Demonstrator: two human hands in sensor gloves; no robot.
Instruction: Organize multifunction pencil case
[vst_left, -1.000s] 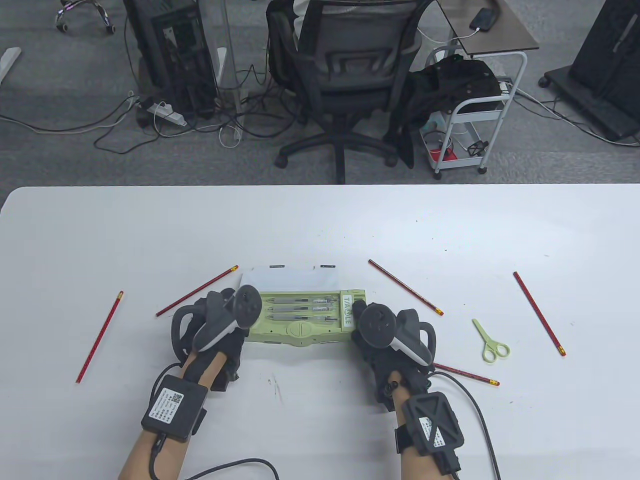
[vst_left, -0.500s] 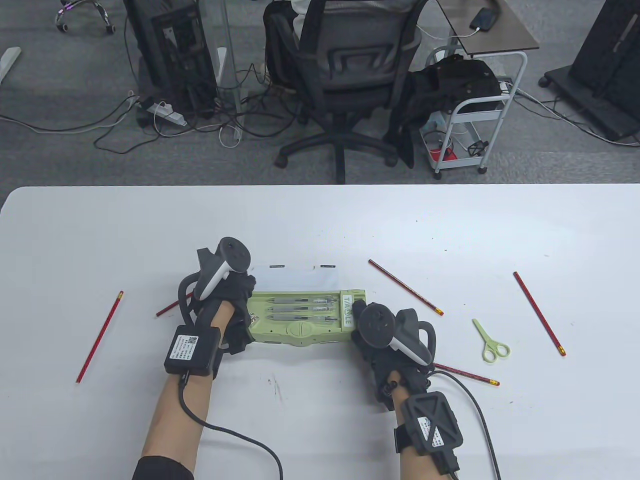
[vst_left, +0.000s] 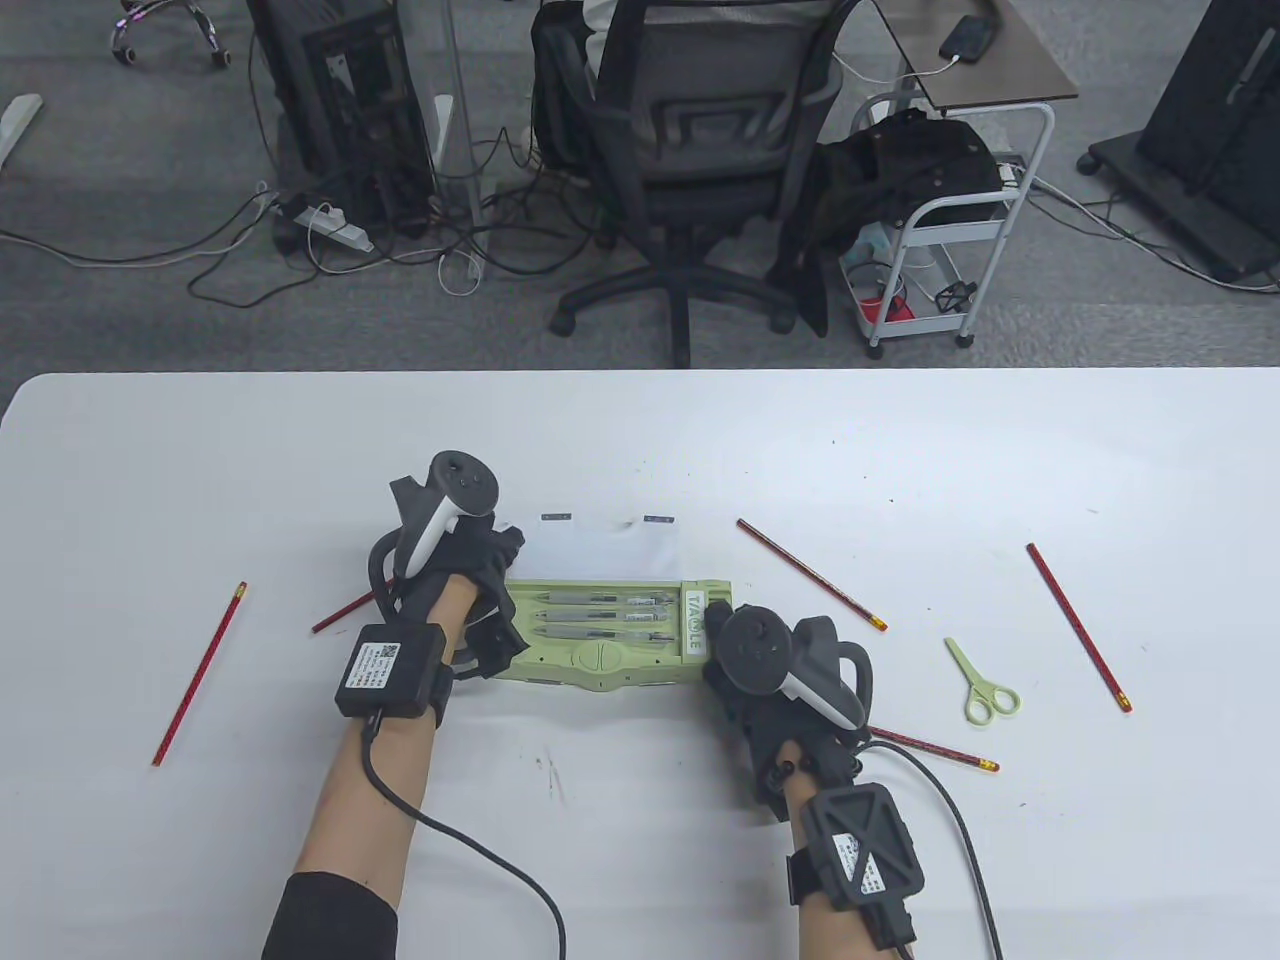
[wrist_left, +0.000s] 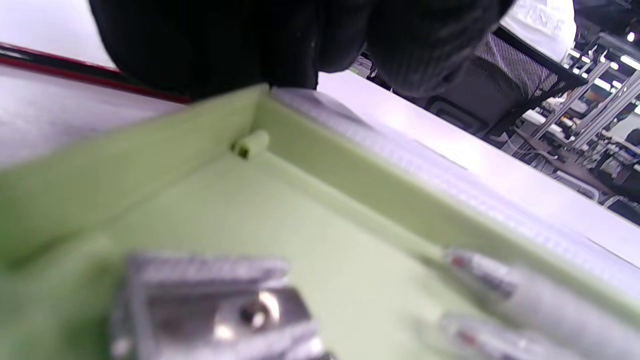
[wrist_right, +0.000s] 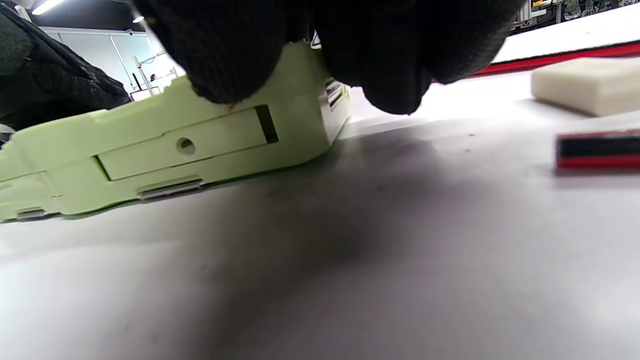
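The left hand (vst_left: 470, 590) now reaches further over the left end of the case (vst_left: 600, 645), fingers on its far corner; its grasp is unclear. The lid (vst_left: 600, 550) lies flatter than before. The right hand (vst_left: 770, 680) still grips the right end.

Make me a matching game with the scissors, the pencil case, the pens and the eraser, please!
Things:
1. scissors
2. pencil case
3. pens
4. eraser

Clues:
A. lying inside the case
B. white block on the table
C. light green handles, right of the case
D. open, a hand at each end

Pairs: 1-C, 2-D, 3-A, 4-B
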